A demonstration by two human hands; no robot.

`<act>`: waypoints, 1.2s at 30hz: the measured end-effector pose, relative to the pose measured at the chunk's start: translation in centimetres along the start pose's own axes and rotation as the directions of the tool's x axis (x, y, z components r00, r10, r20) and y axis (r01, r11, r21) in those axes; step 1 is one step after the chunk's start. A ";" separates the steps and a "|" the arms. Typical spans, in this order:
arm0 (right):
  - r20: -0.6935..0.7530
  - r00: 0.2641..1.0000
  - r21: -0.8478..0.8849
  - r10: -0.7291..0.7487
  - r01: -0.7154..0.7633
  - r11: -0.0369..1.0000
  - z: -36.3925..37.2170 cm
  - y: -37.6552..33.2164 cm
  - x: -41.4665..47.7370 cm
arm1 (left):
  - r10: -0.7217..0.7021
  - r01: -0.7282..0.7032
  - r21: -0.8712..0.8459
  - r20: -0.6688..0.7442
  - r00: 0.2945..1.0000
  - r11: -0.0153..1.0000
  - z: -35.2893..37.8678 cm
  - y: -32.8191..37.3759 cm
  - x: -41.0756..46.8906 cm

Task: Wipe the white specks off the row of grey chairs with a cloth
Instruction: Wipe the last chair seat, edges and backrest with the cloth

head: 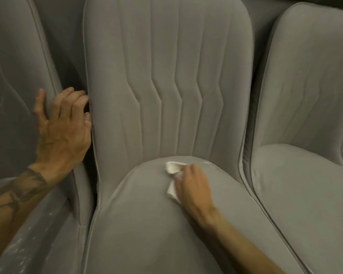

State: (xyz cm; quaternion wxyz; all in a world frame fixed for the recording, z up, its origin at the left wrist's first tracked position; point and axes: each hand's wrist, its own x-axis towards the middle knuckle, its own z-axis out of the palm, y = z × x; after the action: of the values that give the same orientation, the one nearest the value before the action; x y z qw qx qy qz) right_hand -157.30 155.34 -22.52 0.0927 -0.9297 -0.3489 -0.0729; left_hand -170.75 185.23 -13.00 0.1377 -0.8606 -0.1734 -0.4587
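**Grey chairs in a row, one cloth on the middle seat**

You have three grey upholstered chairs in view, side by side. The left chair (14,76) is cut off by the frame edge. The middle chair (156,56) fills the centre, with stitched vertical channels down its backrest. The right chair (305,95) stands just beside it. A thin sliver of more grey upholstery shows at the far right edge, too little to say what it is.

There is one white cloth (171,169), bunched up, lying on the middle chair's seat cushion close to where the seat meets the backrest.

Both of your hands are in view. Your right hand (192,184) reaches in from the lower right, palm down, fingers curled over the cloth and gripping it against the cushion. Folds of cloth stick out ahead of your fingers and to their left. A faint pale mark sits on the cushion just to the right of your fingertips.

Your left hand (61,125), on a tattooed forearm, clasps the side edge of the left chair's backrest. The thumb lies on its front face and the fingers bend over the edge into the dark gap between the left and middle chairs.

White specks (28,234) are scattered along the left chair's seat edge at the lower left, under your left forearm.
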 end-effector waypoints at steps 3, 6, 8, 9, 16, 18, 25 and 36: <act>-0.151 0.937 0.014 0.315 -0.317 0.948 -1.2 4.0 -1.1 | -0.028 0.028 -0.049 0.018 0.999 0.998 -0.6 0.7 -0.5; -0.207 0.893 0.019 0.399 -0.404 0.915 -1.1 4.6 -1.4 | -0.049 0.051 -0.139 0.018 0.999 0.989 -1.6 2.2 -1.6; -0.230 0.902 -0.022 0.365 -0.380 0.925 -1.0 4.3 -0.1 | -0.024 0.029 -0.191 0.028 0.999 0.981 -2.4 3.1 -3.4; -0.223 0.903 -0.055 0.368 -0.388 0.920 -1.0 4.3 0.9 | -0.007 0.015 -0.215 0.035 0.999 0.976 -2.9 3.5 -4.6; -0.039 0.987 -0.047 0.158 -0.159 0.986 1.2 1.3 6.5 | 0.059 0.027 -0.335 0.245 0.968 0.942 -5.2 5.3 -12.1; -0.042 0.991 -0.113 0.129 -0.133 0.985 0.7 2.7 5.7 | 0.066 0.050 -0.354 0.310 0.948 0.934 -5.2 5.5 -13.0; -0.047 0.969 -0.018 0.242 -0.243 0.970 1.4 1.7 5.5 | 0.016 0.109 -0.267 0.427 0.904 0.957 -7.3 5.3 -16.1; -0.036 0.998 0.353 -0.053 0.062 0.933 3.1 -9.7 4.5 | -0.073 0.191 -0.150 0.570 0.818 0.970 -12.7 2.1 -20.5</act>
State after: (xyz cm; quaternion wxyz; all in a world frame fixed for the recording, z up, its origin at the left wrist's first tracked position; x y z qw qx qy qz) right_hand -160.13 166.06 -23.43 0.2610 -0.8862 -0.3821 -0.0237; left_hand -189.92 174.77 -23.45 -0.0390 -0.9523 -0.2184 -0.2095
